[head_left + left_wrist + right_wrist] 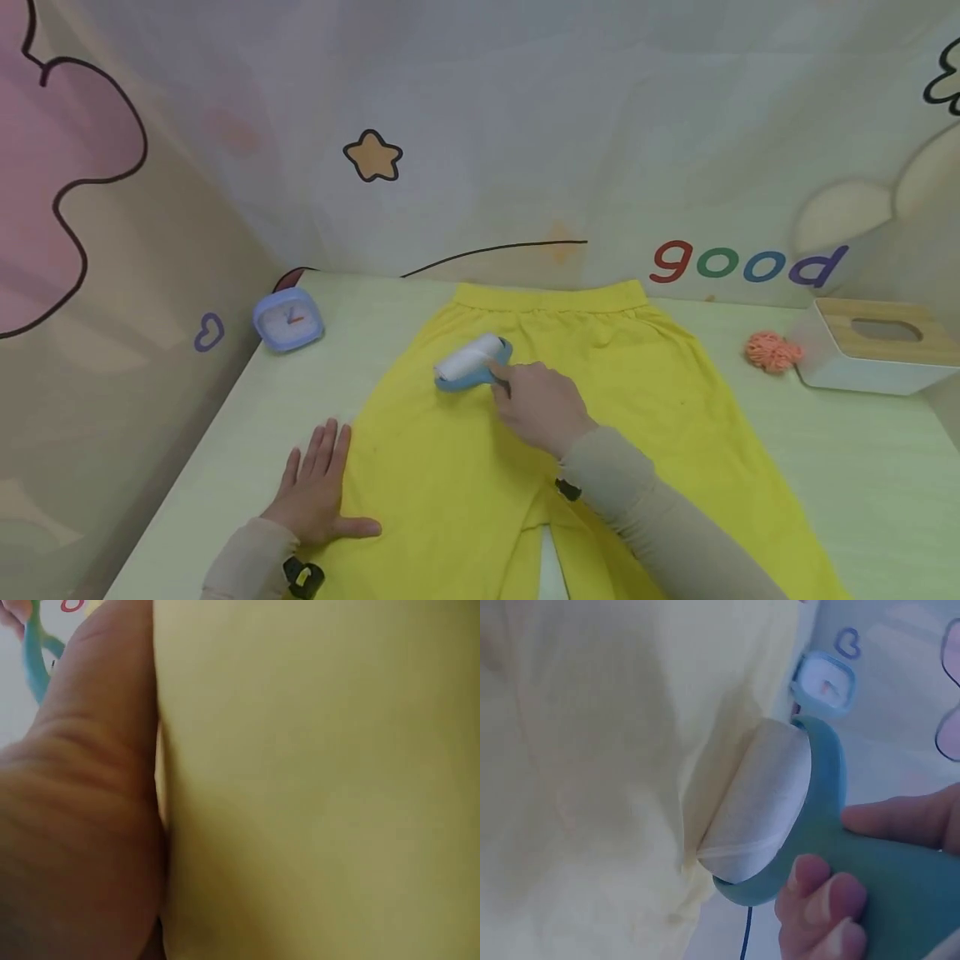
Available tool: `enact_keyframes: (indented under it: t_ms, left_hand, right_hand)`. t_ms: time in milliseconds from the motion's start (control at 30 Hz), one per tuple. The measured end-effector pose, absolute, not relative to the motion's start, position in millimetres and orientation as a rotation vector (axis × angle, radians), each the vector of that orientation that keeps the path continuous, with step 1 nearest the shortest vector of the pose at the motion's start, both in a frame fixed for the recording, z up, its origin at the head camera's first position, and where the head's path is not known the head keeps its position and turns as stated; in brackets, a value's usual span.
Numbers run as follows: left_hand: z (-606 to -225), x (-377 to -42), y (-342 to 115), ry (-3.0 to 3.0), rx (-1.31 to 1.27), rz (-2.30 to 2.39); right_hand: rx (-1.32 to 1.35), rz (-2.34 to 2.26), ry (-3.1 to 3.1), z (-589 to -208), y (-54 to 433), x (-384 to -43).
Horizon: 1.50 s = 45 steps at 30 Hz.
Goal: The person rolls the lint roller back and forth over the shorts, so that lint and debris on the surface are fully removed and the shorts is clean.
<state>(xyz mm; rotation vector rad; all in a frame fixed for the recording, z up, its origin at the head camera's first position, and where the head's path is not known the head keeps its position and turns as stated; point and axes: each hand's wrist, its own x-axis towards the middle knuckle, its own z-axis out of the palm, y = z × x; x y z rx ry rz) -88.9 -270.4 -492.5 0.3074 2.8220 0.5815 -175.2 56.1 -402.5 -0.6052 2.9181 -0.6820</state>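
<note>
Yellow trousers lie spread on the table, waistband at the far side. My right hand grips the blue handle of a lint roller over the upper left part of the trousers. In the right wrist view the white sticky roll of the lint roller is at the cloth, and fingers and thumb curl round the handle. My left hand lies flat with fingers spread at the trousers' left edge, its thumb on the cloth. The left wrist view shows mostly the side of that hand against yellow fabric.
A small blue clock stands at the table's back left. At the right are a coral-coloured crocheted or yarn piece and a white tissue box with a wooden lid. A printed cloth backdrop rises behind the table.
</note>
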Motion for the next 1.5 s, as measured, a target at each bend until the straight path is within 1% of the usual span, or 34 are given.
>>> enact_keyframes:
  t_ms: [233,367,467,567,733,933,1167,1333,1500]
  left_hand:
    - [-494,-89,-273,2.806,0.284,0.559]
    - [-494,-88,-272,2.808,0.311,0.59]
    - [-496,-88,-272,2.827,0.322,0.587]
    - [-498,-89,-274,2.834,0.334,0.593]
    - [-498,-87,-274,2.844,0.337,0.604]
    - [-503,-88,-274,2.834,0.301,0.534]
    - [-500,-89,-271,2.842,0.319,0.523]
    - [-496,-89,-269,2.823,0.298,0.534]
    - [-502,-88,-269,2.832,0.288,0.518]
  right_hand:
    - [-0.528,-0.599,2.919,-407,91,-162]
    - [-0.593,-0.562,2.909,-398,97,-158]
    - [-0.678,-0.497,2.95,-391,90,-165]
    - [-0.694,-0.414,2.973,-385,79,-177]
    - [-0.61,-0.342,2.907,-380,62,-195]
    - [-0.5,-0.403,2.849,-377,50,-210]
    - [-0.42,-0.494,2.893,-390,39,-222]
    - [-0.419,-0.561,2.937,-411,32,-222]
    - [-0.444,-0.564,3.007,-425,27,-220]
